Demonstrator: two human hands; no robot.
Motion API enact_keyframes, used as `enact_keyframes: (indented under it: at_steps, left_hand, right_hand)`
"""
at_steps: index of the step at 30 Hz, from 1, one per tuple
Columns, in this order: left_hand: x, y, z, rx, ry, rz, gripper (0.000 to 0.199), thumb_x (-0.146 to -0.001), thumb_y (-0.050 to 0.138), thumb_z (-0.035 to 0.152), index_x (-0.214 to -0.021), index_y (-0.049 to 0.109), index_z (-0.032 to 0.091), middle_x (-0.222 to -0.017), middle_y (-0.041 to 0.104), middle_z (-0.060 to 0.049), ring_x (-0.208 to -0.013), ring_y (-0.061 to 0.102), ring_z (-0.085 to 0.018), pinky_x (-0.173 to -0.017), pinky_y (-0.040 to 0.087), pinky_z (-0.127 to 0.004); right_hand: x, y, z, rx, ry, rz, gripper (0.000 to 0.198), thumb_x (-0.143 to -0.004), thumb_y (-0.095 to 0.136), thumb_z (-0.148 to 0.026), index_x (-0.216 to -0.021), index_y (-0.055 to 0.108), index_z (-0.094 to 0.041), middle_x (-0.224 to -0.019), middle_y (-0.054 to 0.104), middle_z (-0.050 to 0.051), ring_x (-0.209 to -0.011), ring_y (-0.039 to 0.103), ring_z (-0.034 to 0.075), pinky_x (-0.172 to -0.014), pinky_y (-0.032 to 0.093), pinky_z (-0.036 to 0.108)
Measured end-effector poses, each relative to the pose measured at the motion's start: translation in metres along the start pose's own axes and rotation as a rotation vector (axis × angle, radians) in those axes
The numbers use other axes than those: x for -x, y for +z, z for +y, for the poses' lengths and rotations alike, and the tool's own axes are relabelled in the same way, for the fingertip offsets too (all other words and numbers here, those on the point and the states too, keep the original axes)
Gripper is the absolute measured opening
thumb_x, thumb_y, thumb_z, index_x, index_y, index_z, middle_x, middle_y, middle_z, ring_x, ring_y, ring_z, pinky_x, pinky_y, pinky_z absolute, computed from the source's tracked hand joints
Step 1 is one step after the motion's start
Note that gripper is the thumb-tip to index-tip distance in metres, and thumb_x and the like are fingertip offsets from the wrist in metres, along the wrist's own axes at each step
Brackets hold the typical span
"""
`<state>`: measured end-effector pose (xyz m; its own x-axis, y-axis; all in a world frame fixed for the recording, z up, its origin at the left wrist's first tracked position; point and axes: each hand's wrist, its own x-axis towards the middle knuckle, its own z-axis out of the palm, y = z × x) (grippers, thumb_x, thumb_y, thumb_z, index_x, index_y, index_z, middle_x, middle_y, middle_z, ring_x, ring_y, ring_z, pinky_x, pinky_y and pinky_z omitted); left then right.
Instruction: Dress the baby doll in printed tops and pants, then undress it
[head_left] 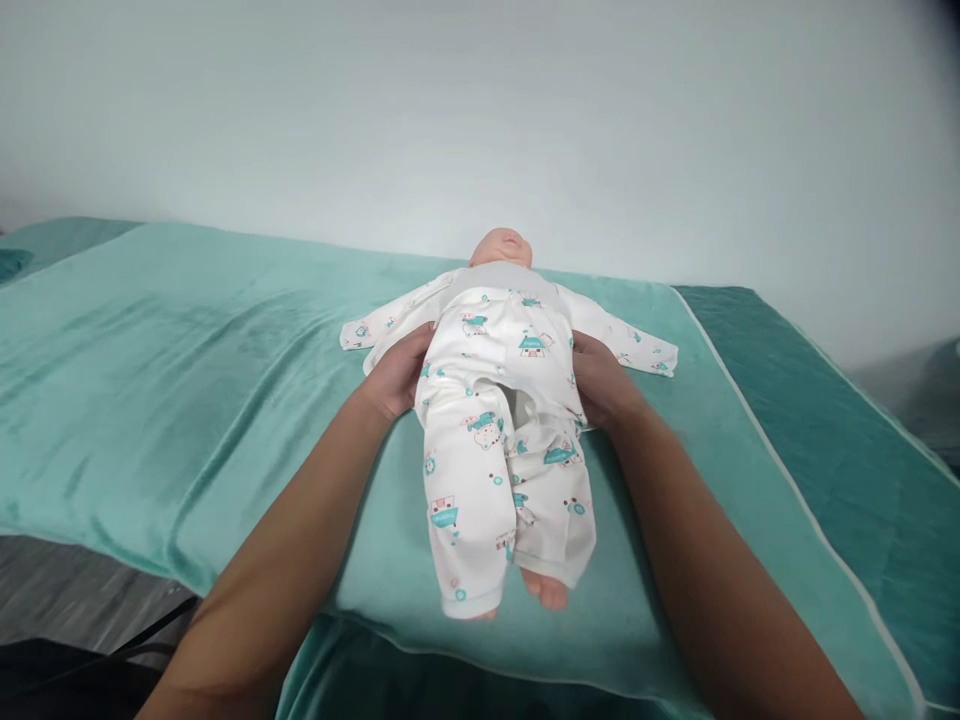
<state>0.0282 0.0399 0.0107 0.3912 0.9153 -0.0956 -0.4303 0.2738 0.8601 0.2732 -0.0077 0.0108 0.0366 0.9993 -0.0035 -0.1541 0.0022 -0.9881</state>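
A baby doll (504, 243) lies on its back on the teal bed cover, head toward the wall and feet toward me. It wears a white long-sleeved top (611, 325) and white trousers (480, 430) printed with teal and pink animals and houses. The trousers reach high over the belly, and the bare feet (551, 590) show below the cuffs. At the doll's left-hand side in view, my left hand (405, 370) is closed at the trousers' edge. My right hand (596, 378) grips the opposite side. The fingertips of both hands are hidden behind the cloth and body.
A light teal plush cover (187, 420) with soft folds spreads over the bed. Darker teal fabric (825, 430) shows on the right, beyond a pale seam. A plain white wall (480, 120) rises behind the bed. Grey flooring (67, 590) and dark straps are at the lower left.
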Motion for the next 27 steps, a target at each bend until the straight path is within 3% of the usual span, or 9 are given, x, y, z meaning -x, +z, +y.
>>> enact_keyframes:
  at_steps: [8, 16, 23, 27]
  left_hand:
    - [-0.001, 0.009, -0.003, -0.034, 0.031, -0.015, 0.036, -0.078, 0.073, 0.035, -0.11, 0.07, 0.019, -0.098, 0.073, -0.004, -0.097, 0.067, -0.022, -0.091, 0.052, -0.034]
    - [0.006, 0.007, -0.006, -0.184, 0.091, -0.007, 0.038, -0.079, 0.072, 0.037, -0.114, 0.067, 0.024, -0.105, 0.073, -0.002, -0.109, 0.063, -0.025, -0.095, 0.049, -0.034]
    - [0.004, 0.011, -0.004, -0.209, 0.103, 0.006, 0.04, -0.083, 0.067, 0.048, -0.115, 0.066, 0.023, -0.104, 0.069, -0.003, -0.106, 0.063, -0.022, -0.09, 0.05, -0.033]
    - [0.01, 0.019, 0.0, -0.242, 0.154, 0.015, 0.037, -0.08, 0.072, 0.043, -0.111, 0.067, 0.024, -0.103, 0.069, -0.002, -0.103, 0.062, -0.02, -0.089, 0.05, -0.03]
  right_hand:
    - [-0.001, 0.004, 0.0, -0.137, 0.034, -0.03, 0.044, -0.06, 0.082, -0.031, -0.101, 0.071, -0.024, -0.102, 0.076, 0.003, -0.103, 0.069, 0.029, -0.085, 0.06, 0.042]
    - [0.0, 0.002, 0.0, -0.006, 0.015, -0.054, 0.048, -0.062, 0.083, -0.04, -0.107, 0.071, -0.027, -0.104, 0.075, 0.003, -0.104, 0.068, 0.031, -0.085, 0.06, 0.045]
    - [0.0, 0.0, -0.001, 0.019, 0.033, -0.032, 0.045, -0.064, 0.081, -0.044, -0.104, 0.073, -0.026, -0.098, 0.076, 0.004, -0.102, 0.068, 0.032, -0.082, 0.059, 0.046]
    - [0.005, 0.002, -0.006, 0.09, -0.037, -0.026, 0.043, -0.062, 0.082, -0.043, -0.101, 0.073, -0.026, -0.098, 0.076, 0.005, -0.103, 0.066, 0.033, -0.082, 0.058, 0.045]
